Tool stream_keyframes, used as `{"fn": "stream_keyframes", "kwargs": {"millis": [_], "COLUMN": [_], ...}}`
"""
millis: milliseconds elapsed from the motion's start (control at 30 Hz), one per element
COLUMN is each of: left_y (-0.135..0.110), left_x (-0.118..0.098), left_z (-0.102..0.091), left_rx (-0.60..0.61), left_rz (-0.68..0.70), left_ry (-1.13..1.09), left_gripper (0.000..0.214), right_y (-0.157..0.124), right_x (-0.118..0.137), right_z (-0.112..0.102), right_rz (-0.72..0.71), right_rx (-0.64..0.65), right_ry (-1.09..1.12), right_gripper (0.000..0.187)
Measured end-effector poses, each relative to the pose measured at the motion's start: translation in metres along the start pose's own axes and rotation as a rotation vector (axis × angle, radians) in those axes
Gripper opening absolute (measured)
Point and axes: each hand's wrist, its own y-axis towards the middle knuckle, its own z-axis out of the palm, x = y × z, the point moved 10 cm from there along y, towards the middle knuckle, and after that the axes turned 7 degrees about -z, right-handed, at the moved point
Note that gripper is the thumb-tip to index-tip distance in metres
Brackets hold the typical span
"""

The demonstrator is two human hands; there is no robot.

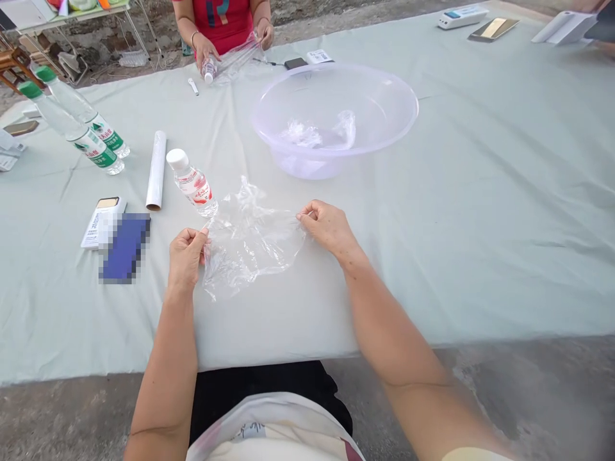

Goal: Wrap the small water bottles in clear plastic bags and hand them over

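A crumpled sheet of clear plastic wrap [252,237] is stretched between my two hands, just over the table. My left hand [187,253] pinches its left edge, and my right hand [327,227] pinches the right edge. Right behind the wrap stands a small water bottle [195,186] with a white cap and a red-and-white label, close to my left hand. A white roll of plastic wrap [156,169] lies to the left of that bottle.
A translucent purple basin [312,168] holds crumpled wrap. Two green-capped bottles [91,144] stand left, near a white power bank [100,224] and a blurred blue object [125,250]. Across the pale-green tablecloth [480,224], a person in red [223,25] handles a bottle and wrap.
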Motion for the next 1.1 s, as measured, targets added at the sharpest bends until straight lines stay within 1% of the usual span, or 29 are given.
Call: {"fn": "stream_keyframes", "kwargs": {"millis": [100, 167, 200, 233, 267, 300, 333, 367, 400, 433, 467, 500, 533, 567, 600, 633, 667, 700, 767, 833, 867, 900, 1000, 1100], "left_y": [-0.002, -0.010, -0.016, -0.026, -0.039, -0.057, -0.079, -0.102, -0.123, -0.140, -0.151, -0.157, -0.160, -0.159, -0.153, -0.143, -0.130, -0.116, -0.090, -0.074, -0.069, -0.067, -0.064, -0.064], "left_x": [0.005, 0.002, -0.005, -0.018, -0.037, -0.060, -0.083, -0.103, -0.118, -0.127, -0.130, -0.126, -0.114, -0.098, -0.080, -0.064, -0.051, -0.039, -0.022, -0.012, -0.009, -0.007, -0.006, -0.004], "left_z": [-0.021, -0.035, -0.043, -0.050, -0.057, -0.061, -0.060, -0.054, -0.042, -0.023, 0.003, 0.032, 0.062, 0.088, 0.106, 0.118, 0.123, 0.124, 0.116, 0.104, 0.097, 0.091, 0.074, 0.061], "left_rx": [0.010, 0.004, -0.033, -0.106, -0.205, -0.325, -0.424, -0.482, -0.485, -0.406, -0.268, -0.085, 0.107, 0.260, 0.341, 0.367, 0.343, 0.290, 0.182, 0.123, 0.107, 0.095, 0.061, 0.060], "left_rz": [-0.040, -0.057, -0.033, 0.025, 0.119, 0.247, 0.396, 0.549, 0.692, 0.806, 0.895, 0.942, 0.955, 0.945, 0.917, 0.886, 0.856, 0.814, 0.719, 0.631, 0.597, 0.571, 0.516, 0.464], "left_ry": [0.197, 0.344, 0.429, 0.510, 0.578, 0.619, 0.624, 0.593, 0.552, 0.532, 0.540, 0.578, 0.644, 0.720, 0.804, 0.879, 0.940, 0.997, 1.082, 1.136, 1.151, 1.161, 1.198, 1.272], "left_gripper": [0.030, 0.034, 0.039, 0.044, 0.048, 0.048, 0.044, 0.037, 0.028, 0.018, 0.010, 0.008, 0.012, 0.017, 0.023, 0.029, 0.034, 0.036, 0.036, 0.029, 0.025, 0.027, 0.050, 0.074], "right_y": [-0.004, -0.006, -0.006, -0.006, -0.006, -0.006, -0.007, -0.010, -0.014, -0.019, -0.024, -0.029, -0.032, -0.034, -0.033, -0.031, -0.028, -0.026, -0.022, -0.019, -0.016, -0.014, -0.005, 0.001], "right_x": [-0.003, -0.005, -0.005, -0.003, 0.001, 0.008, 0.018, 0.029, 0.041, 0.052, 0.061, 0.067, 0.070, 0.070, 0.068, 0.065, 0.062, 0.059, 0.056, 0.053, 0.050, 0.047, 0.028, 0.012], "right_z": [-0.002, -0.005, -0.009, -0.013, -0.019, -0.023, -0.026, -0.026, -0.022, -0.012, 0.001, 0.016, 0.031, 0.045, 0.056, 0.065, 0.073, 0.078, 0.079, 0.069, 0.063, 0.056, 0.039, 0.022], "right_rz": [0.008, 0.010, 0.002, -0.019, -0.061, -0.127, -0.217, -0.324, -0.441, -0.556, -0.660, -0.743, -0.797, -0.824, -0.825, -0.808, -0.781, -0.749, -0.687, -0.619, -0.572, -0.517, -0.334, -0.210], "right_rx": [0.113, 0.162, 0.153, 0.124, 0.078, 0.025, -0.024, -0.055, -0.056, -0.028, 0.020, 0.072, 0.113, 0.139, 0.150, 0.154, 0.162, 0.171, 0.179, 0.151, 0.131, 0.110, 0.026, -0.107], "right_ry": [-0.088, -0.129, -0.136, -0.134, -0.121, -0.100, -0.073, -0.048, -0.029, -0.022, -0.032, -0.058, -0.096, -0.137, -0.173, -0.200, -0.211, -0.205, -0.145, -0.019, 0.058, 0.135, 0.305, 0.336], "right_gripper": [0.015, 0.019, 0.021, 0.025, 0.029, 0.032, 0.033, 0.033, 0.031, 0.030, 0.030, 0.033, 0.038, 0.042, 0.045, 0.045, 0.042, 0.038, 0.030, 0.024, 0.021, 0.018, 0.016, 0.015]}}
